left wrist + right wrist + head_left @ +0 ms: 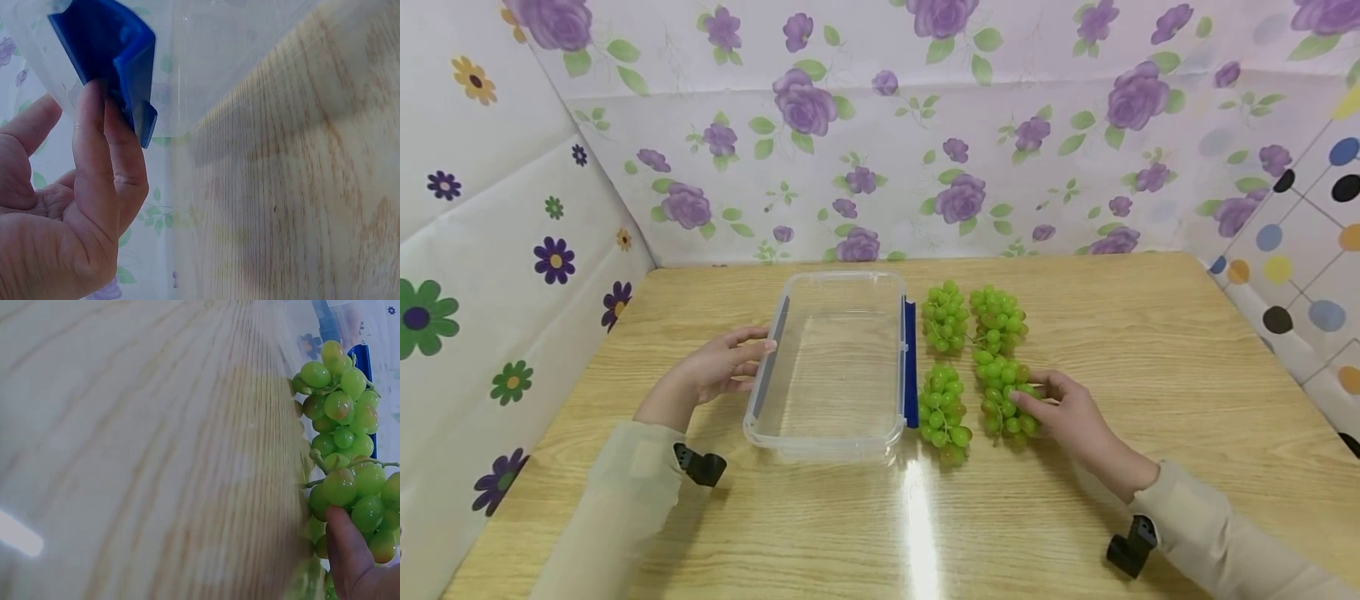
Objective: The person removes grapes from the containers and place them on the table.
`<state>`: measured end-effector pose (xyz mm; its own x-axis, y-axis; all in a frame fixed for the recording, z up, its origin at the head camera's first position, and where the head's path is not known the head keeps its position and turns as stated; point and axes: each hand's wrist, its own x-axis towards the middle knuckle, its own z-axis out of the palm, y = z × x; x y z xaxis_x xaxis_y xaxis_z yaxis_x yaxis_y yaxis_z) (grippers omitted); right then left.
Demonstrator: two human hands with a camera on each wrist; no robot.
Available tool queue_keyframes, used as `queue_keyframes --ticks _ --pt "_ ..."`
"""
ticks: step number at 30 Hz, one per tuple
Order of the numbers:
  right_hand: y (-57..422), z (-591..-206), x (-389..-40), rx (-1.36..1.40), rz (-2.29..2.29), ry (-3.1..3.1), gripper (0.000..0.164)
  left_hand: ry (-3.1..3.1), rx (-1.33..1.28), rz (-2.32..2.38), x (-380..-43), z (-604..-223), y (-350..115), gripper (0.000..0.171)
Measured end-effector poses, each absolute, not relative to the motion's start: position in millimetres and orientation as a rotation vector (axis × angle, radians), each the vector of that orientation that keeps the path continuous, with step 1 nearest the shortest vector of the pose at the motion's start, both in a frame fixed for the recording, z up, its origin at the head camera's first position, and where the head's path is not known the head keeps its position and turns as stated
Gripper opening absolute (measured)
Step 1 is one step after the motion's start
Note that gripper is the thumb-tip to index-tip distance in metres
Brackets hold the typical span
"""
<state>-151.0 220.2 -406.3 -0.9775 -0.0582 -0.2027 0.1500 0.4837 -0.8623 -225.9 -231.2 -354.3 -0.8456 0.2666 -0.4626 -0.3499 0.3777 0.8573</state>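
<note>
A clear rectangular plastic container (831,442) without a lid on it stands on the table, with a blue side latch (911,367) along its right edge. My left hand (722,367) holds its left rim. In the left wrist view, that hand's fingers (97,156) lie against another blue latch (125,56). To the container's right are several bunches of green grapes. The front right bunch (996,392) is between the thumb and fingers of my right hand (1071,412). In the right wrist view the thumb (347,547) presses on the grapes (340,487).
Close by the container's right side lie a front left bunch (942,408) and a back left bunch (945,317). A back right bunch (997,317) sits just behind the held one. Patterned cloth walls (880,167) rise at the table's (820,533) back and sides.
</note>
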Motion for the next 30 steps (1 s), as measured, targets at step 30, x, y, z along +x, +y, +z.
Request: queue_keyframes --ticks 30 --pt "225.1 -400.5 -148.0 0.012 -1.450 2.452 0.063 2.102 0.018 1.417 -229.6 -349.9 -225.2 0.070"
